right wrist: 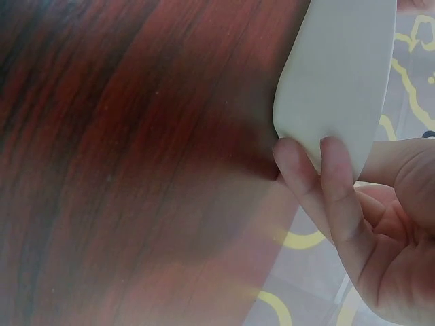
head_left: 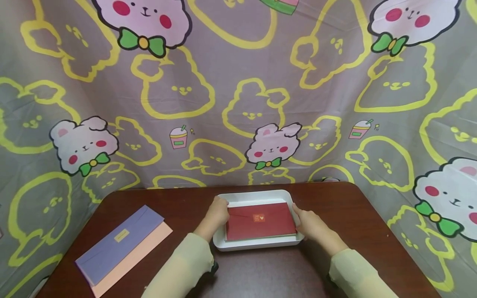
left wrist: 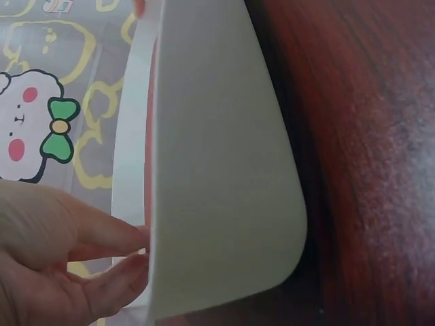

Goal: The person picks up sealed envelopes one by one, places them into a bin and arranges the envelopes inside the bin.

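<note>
A white rectangular tray (head_left: pixel 257 246) is near the back of the table, with a red envelope (head_left: pixel 246 227) lying in it. The envelope has a small gold-printed sticker at its middle, and a pale edge shows beneath it. My left hand (head_left: pixel 218 213) grips the tray's left end, thumb and finger pinching the rim in the left wrist view. At the opposite end my right hand (head_left: pixel 311 223) holds the tray too. In the right wrist view its fingertips (right wrist: pixel 334 153) press the outer wall from below.
On the left of the dark wooden table (head_left: pixel 275 273), a purple envelope (head_left: pixel 112 244) with a gold label lies slanted, overlapping a peach envelope (head_left: pixel 138 260). A patterned cloth (head_left: pixel 223 157) with cartoon bunnies hangs behind the table and along its sides.
</note>
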A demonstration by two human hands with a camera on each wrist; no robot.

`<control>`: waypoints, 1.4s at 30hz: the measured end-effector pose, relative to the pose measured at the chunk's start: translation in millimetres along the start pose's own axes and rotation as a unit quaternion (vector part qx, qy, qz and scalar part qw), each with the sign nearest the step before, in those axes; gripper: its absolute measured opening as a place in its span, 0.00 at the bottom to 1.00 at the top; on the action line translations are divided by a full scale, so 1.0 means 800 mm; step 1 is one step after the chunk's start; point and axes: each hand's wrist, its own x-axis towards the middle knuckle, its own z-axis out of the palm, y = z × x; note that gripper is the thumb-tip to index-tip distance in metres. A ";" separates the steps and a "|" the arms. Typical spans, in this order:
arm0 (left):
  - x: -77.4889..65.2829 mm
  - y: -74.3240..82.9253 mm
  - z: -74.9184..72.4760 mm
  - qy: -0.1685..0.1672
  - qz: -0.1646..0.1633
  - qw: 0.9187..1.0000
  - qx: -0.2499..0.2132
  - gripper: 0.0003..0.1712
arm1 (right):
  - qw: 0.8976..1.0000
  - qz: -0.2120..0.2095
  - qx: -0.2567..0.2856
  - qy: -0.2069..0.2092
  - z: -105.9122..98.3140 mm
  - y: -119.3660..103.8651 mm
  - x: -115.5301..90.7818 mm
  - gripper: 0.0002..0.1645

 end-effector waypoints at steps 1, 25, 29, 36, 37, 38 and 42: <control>-0.001 0.001 0.000 0.000 -0.005 1.000 0.002 0.19 | 1.000 0.000 0.001 0.000 0.000 0.000 0.000 0.45; 0.000 -0.012 -0.021 0.014 0.006 0.999 -0.045 0.21 | 0.998 0.010 0.058 -0.013 -0.010 0.009 0.001 0.47; -0.002 -0.017 -0.032 0.025 0.023 0.997 -0.076 0.20 | 0.998 0.003 0.068 -0.007 -0.014 0.016 0.003 0.47; -0.011 -0.032 -0.057 0.037 0.038 0.988 -0.148 0.16 | 0.996 -0.026 0.088 0.019 -0.016 0.018 0.006 0.42; -0.012 -0.036 -0.062 0.037 0.039 0.986 -0.156 0.15 | 0.995 -0.025 0.096 0.019 -0.016 0.018 0.007 0.42; -0.014 -0.039 -0.067 0.037 0.040 0.985 -0.164 0.15 | 0.994 -0.022 0.102 0.017 -0.016 0.017 0.008 0.43; -0.018 -0.058 -0.089 0.038 0.047 0.981 -0.184 0.15 | 0.992 -0.019 0.123 0.009 -0.016 0.018 0.011 0.42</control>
